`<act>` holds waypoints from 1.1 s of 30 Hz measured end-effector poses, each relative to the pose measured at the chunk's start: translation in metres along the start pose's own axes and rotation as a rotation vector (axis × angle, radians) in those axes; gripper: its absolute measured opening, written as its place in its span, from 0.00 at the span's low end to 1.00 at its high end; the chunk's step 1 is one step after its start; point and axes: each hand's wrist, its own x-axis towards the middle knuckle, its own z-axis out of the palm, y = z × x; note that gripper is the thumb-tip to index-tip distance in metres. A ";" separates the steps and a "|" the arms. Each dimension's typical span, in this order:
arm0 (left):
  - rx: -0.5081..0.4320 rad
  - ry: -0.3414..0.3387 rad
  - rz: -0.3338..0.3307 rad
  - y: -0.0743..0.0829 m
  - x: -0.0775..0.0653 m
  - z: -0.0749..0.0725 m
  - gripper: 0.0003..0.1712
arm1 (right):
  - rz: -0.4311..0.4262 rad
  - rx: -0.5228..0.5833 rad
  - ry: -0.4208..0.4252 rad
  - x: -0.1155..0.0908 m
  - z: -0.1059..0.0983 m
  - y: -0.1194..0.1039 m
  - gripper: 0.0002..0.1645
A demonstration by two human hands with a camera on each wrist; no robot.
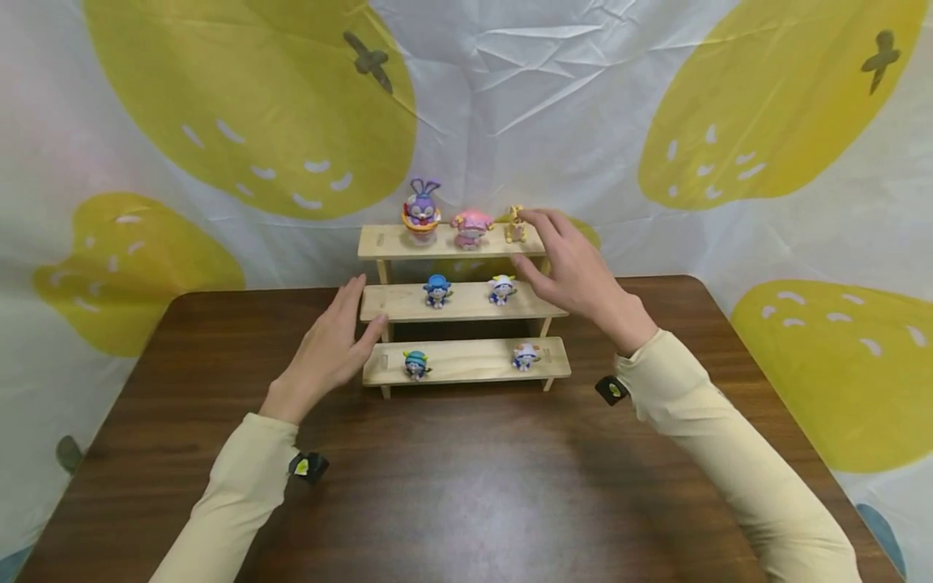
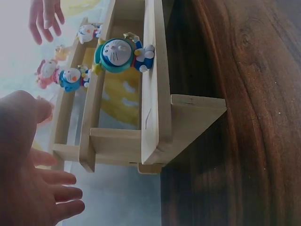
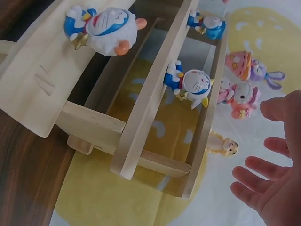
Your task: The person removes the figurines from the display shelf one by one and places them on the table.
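Note:
A three-tier wooden display stand (image 1: 459,368) stands on the table with small figurines on every tier. My left hand (image 1: 326,348) is beside the stand's left end, fingers extended and holding nothing. Over the top tier's right end, my right hand (image 1: 579,267) is nearest a small yellow figurine (image 1: 515,228); the right wrist view shows its loosely bent fingers apart from it. Next to that figurine sit a pink figurine (image 1: 471,230) and a purple rabbit figurine (image 1: 422,212). Blue-hatted (image 1: 437,291) and white-hatted (image 1: 500,290) cat figurines occupy the middle tier.
On the bottom tier are a teal-hatted cat figurine (image 1: 415,364) at left and another white-hatted one (image 1: 525,356) at right. The dark wooden table (image 1: 466,486) extends in front of the stand. Behind hangs a white cloth (image 1: 525,105) with large yellow fruit prints.

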 end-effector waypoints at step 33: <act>-0.297 -0.021 -0.137 -0.018 0.036 0.019 0.42 | 0.172 0.103 -0.070 0.031 0.021 0.022 0.33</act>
